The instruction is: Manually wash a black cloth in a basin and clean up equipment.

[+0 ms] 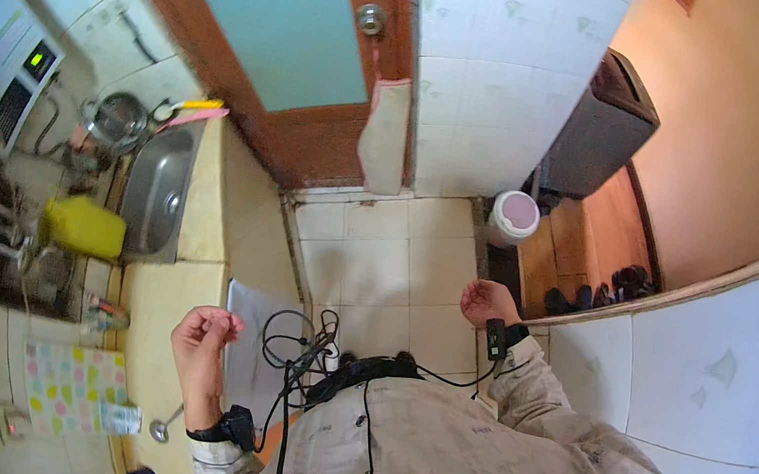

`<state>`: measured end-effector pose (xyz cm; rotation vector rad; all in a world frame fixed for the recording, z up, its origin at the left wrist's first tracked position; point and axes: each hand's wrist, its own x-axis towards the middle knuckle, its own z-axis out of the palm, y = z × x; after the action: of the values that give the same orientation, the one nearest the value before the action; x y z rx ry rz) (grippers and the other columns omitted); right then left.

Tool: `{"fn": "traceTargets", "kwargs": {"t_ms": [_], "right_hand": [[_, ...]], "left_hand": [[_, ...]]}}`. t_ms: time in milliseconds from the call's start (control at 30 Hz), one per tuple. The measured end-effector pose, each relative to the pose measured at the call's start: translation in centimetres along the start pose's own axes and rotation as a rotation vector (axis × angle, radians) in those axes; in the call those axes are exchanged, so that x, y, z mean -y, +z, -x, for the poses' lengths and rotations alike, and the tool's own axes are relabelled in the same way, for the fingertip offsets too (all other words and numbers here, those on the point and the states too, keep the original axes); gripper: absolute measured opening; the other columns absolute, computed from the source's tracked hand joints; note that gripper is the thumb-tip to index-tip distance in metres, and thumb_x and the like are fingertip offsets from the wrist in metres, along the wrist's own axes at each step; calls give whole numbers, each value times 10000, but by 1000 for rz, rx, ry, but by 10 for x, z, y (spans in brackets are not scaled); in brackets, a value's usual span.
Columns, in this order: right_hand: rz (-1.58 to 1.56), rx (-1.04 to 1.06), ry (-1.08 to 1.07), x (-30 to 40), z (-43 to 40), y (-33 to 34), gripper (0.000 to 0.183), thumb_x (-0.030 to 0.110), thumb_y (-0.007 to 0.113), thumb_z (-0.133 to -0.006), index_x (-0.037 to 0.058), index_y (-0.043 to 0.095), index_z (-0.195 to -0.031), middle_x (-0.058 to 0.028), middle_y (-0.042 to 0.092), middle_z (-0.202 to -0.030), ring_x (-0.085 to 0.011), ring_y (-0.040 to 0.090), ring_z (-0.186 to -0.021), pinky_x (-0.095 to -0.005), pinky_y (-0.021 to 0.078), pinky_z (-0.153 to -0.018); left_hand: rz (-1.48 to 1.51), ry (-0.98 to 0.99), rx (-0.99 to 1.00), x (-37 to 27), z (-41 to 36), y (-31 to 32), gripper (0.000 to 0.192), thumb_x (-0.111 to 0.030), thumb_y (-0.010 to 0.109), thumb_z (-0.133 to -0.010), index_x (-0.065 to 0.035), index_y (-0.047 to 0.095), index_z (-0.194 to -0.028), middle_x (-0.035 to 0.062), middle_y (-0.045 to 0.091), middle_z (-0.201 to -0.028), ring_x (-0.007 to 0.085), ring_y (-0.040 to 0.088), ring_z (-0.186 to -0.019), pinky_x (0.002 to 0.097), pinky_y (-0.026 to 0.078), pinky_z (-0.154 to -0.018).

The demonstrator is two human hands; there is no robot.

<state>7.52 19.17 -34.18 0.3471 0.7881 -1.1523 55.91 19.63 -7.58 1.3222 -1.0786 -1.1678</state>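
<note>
My left hand [205, 339] hangs over the front edge of the cream countertop [165, 310]. Its fingers are curled with the thumb against them, and nothing shows in it. On the other side, my right hand [488, 303] is held out above the tiled floor, loosely curled and with no object visible. Each wrist wears a black strapped device with a cable. A tangle of black cables [299, 345] hangs in front of my waist. Near my left forearm, a metal ladle or spoon [160, 430] and a clear container [120, 418] rest on the counter.
A steel sink [158, 198] is set in the counter, with a yellow-green container [84, 227] and a metal strainer or pot [119, 115] beside it. Ahead stands a wooden-framed door [321, 135] with a hanging towel [385, 139]. A lidded bin [514, 219] and shoes [618, 287] are right.
</note>
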Motion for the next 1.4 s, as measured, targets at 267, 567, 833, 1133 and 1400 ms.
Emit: {"fn": "traceTargets", "kwargs": {"t_ms": [267,567,833,1133,1400], "right_hand": [[-226,-79,-260,48,19,-36,178,138,529,-924,64,564,-766,-57,580,-761,-226,580,-726,-358,510,-684],[-552,-122,-567,98,64,5,189,83,450,-929,94,442,-741,-32,441,-692,-200,468,-643,-339,444,-634],[-625,-244,-755,94,80,21,236,137,465,-935,85,463,-705,-43,461,-675,-224,487,-652,-347,442,-666],[-786,-202,-729,140,61,-19,308,201,587,-972,95,512,-694,-46,506,-667,-209,527,-661,-342,453,-651],[-831,-214,-761,174,52,-42,314,285,586,-1018,109,528,-763,-9,517,-652,-193,515,-619,-324,449,-606]], "left_hand": [[98,-155,216,18,-160,112,61,-49,607,-976,-16,650,-948,75,678,-829,161,644,-731,275,523,-680],[102,-35,711,7,-333,269,286,131,592,-842,-90,428,-763,24,485,-693,143,480,-588,281,412,-581],[76,-103,893,-14,-351,415,368,119,610,-845,-118,349,-739,-36,345,-681,88,339,-593,254,299,-569],[-44,-51,1065,-19,-331,541,280,152,618,-789,-79,461,-773,-25,472,-727,85,457,-669,244,419,-661],[-116,-17,1261,-14,-339,645,177,91,668,-814,-50,566,-843,-2,556,-774,99,526,-700,245,448,-676]]}}
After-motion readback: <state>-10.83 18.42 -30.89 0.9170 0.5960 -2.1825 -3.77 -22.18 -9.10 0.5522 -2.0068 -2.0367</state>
